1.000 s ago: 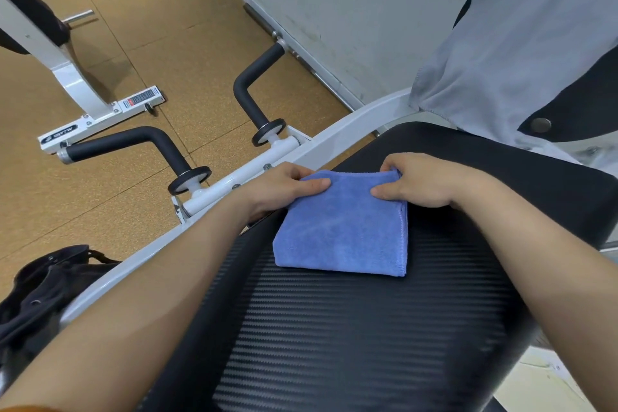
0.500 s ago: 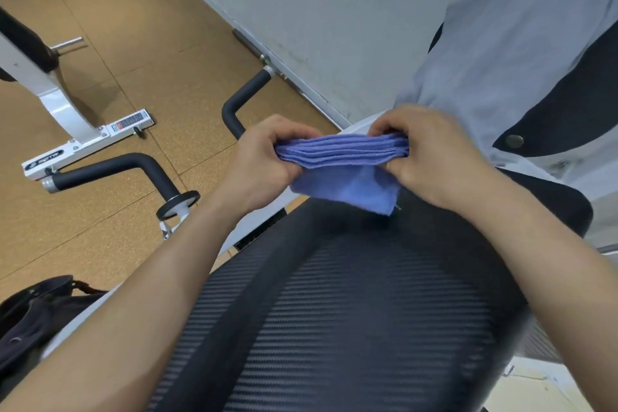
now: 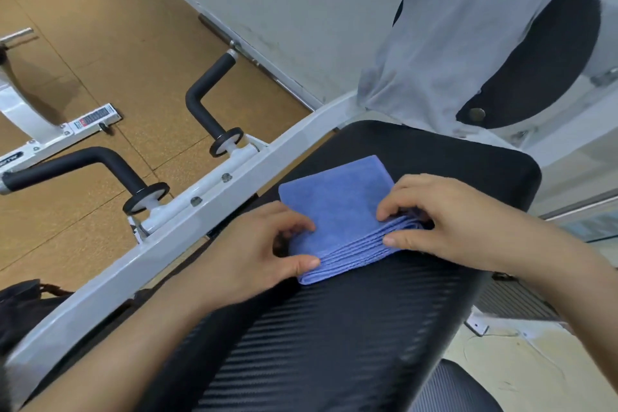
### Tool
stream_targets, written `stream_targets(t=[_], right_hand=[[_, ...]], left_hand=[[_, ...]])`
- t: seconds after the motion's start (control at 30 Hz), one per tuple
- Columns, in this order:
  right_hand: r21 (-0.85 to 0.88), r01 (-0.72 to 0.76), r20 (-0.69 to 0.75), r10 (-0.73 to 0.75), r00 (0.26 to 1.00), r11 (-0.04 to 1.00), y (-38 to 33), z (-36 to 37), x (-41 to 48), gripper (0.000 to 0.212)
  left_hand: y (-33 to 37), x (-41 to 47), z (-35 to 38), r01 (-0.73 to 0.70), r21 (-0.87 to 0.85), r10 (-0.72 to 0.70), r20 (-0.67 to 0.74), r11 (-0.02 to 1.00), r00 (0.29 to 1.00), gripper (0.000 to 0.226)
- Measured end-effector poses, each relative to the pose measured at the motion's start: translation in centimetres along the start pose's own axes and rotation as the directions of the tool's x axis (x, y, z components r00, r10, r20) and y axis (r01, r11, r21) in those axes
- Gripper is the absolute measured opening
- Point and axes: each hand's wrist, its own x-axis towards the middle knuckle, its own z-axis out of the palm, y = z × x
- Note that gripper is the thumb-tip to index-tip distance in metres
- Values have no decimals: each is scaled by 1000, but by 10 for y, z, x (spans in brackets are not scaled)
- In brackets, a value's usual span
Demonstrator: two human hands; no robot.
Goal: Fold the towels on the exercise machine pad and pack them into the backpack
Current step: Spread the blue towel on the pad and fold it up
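Head view: the folded blue towel [image 3: 337, 204] lies on the pad surface [image 3: 334, 344], toward its far end. Left grip [image 3: 254, 254] pinches the towel's left corner, right grip [image 3: 448, 221] pinches its layered edge.

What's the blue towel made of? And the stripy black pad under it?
The blue towel looks like soft microfibre cloth: matte, fuzzy, folded into thin floppy layers. The black pad seems to be vinyl or faux leather, slightly shiny, embossed with a carbon-fibre-style weave; probably cushioned inside, though that is hidden.
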Motion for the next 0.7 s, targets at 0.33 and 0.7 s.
stream_targets(t=[0.33,0.7], right_hand=[[-182,32,-56,-43,998,983,-1,-1,-1,16],[-484,134,-36,-173,984,865,-1,21,-19,30]], left_hand=[[18,-3,-1,-181,376,228,-86,909,970,25],[24,-16,12,-275,560,287,69,781,955,36]])
